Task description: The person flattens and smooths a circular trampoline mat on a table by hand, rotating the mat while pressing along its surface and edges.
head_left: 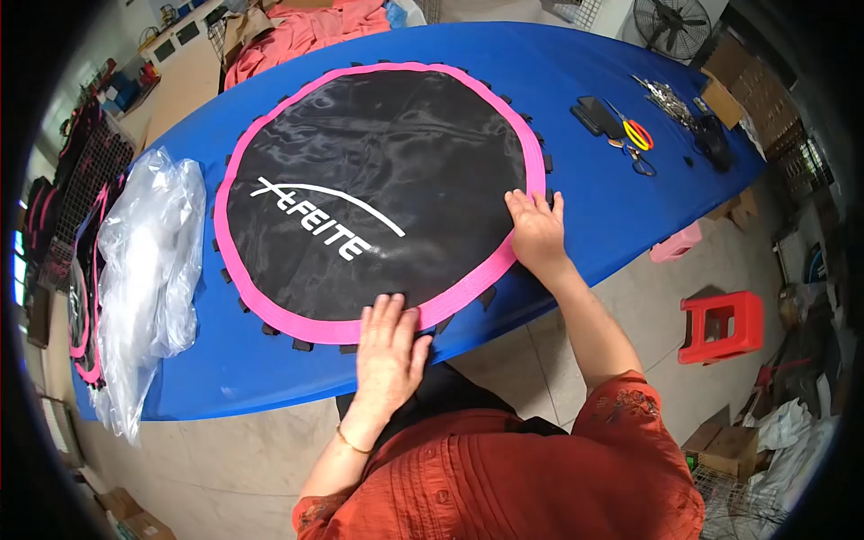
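Observation:
A round black mat (387, 162) with a pink border and white lettering lies flat on the blue table (621, 207). Short black tabs stick out around its edge. My left hand (389, 351) rests on the near part of the pink border, fingers stretched onto the black fabric and the thumb apart. On the right part of the border lies my right hand (538, 232), its fingers spread flat. Neither hand holds anything.
Clear plastic bags (148, 261) lie at the table's left end. Yellow-red scissors (637, 135), a black case (598, 117) and a pile of metal pieces (666, 101) are at the right. A red stool (720, 328) stands on the floor, and a fan (671, 25) behind.

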### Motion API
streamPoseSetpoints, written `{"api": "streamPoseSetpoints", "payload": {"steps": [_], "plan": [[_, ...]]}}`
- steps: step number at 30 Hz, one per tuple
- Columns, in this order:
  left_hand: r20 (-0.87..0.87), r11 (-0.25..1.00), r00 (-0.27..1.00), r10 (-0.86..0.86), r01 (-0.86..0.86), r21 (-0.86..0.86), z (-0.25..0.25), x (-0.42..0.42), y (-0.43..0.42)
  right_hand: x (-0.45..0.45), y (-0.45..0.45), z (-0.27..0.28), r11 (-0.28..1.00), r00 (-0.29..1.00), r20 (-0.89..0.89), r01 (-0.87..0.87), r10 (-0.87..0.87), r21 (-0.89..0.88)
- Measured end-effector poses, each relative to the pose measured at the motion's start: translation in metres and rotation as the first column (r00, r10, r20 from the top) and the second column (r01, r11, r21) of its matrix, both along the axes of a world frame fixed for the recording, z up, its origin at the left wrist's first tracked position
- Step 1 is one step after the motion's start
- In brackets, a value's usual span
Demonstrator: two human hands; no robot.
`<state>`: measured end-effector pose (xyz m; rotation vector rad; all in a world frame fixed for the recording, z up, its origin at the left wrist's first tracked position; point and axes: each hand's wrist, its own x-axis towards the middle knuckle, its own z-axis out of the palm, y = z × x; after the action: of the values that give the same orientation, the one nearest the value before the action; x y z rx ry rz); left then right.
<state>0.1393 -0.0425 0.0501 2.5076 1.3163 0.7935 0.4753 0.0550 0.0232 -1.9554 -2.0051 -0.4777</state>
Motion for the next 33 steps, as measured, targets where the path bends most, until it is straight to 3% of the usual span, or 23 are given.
{"api": "streamPoseSetpoints", "payload": {"steps": [7, 9, 15, 17, 21, 24, 26, 27, 29, 33], "plan": [[-0.033, 0.994, 0.995, -0.094, 0.096, 0.047, -0.016, 0.007, 0.014, 0.005, 0.001, 0.001, 1.000, 1.000, -0.017, 0.022, -0.022, 0.002], [-0.243, 0.972, 0.967, -0.077, 0.127, 0.198, -0.020, 0.005, 0.014, 0.002, 0.001, 0.002, 1.000, 1.000, -0.015, 0.014, -0.014, 0.006], [-0.269, 0.985, 0.960, -0.079, 0.117, 0.127, -0.011, -0.019, 0.011, -0.017, -0.017, 0.019, 0.998, 0.998, 0.011, -0.062, 0.062, 0.017], [-0.228, 0.988, 0.970, -0.082, 0.110, 0.110, -0.005, -0.041, 0.005, -0.038, -0.030, 0.037, 0.955, 0.999, -0.018, -0.037, 0.033, -0.295], [-0.215, 0.999, 0.976, -0.037, 0.044, 0.028, 0.004, -0.079, -0.008, -0.061, -0.060, 0.031, 0.967, 0.972, -0.150, -0.204, 0.182, -0.150], [-0.077, 1.000, 0.997, -0.005, 0.004, -0.015, 0.006, -0.087, -0.009, -0.067, -0.057, 0.039, 0.966, 0.973, -0.043, -0.229, 0.226, -0.118], [0.027, 0.994, 0.999, 0.044, -0.041, -0.099, 0.007, -0.084, -0.005, -0.058, -0.034, 0.049, 0.951, 0.984, -0.146, -0.143, 0.106, -0.275], [0.028, 0.995, 0.999, 0.040, -0.037, -0.096, 0.006, -0.080, -0.002, -0.051, -0.023, 0.048, 0.952, 0.984, -0.145, -0.139, 0.102, -0.272], [0.003, 0.987, 0.987, 0.158, -0.158, -0.013, 0.001, -0.071, 0.007, -0.035, 0.004, 0.036, 0.973, 0.999, 0.052, 0.000, 0.013, -0.230], [-0.017, 0.956, 0.959, 0.282, -0.279, 0.086, -0.009, -0.057, 0.027, 0.001, 0.040, 0.025, 0.993, 1.000, -0.004, -0.012, 0.012, -0.119]]}}
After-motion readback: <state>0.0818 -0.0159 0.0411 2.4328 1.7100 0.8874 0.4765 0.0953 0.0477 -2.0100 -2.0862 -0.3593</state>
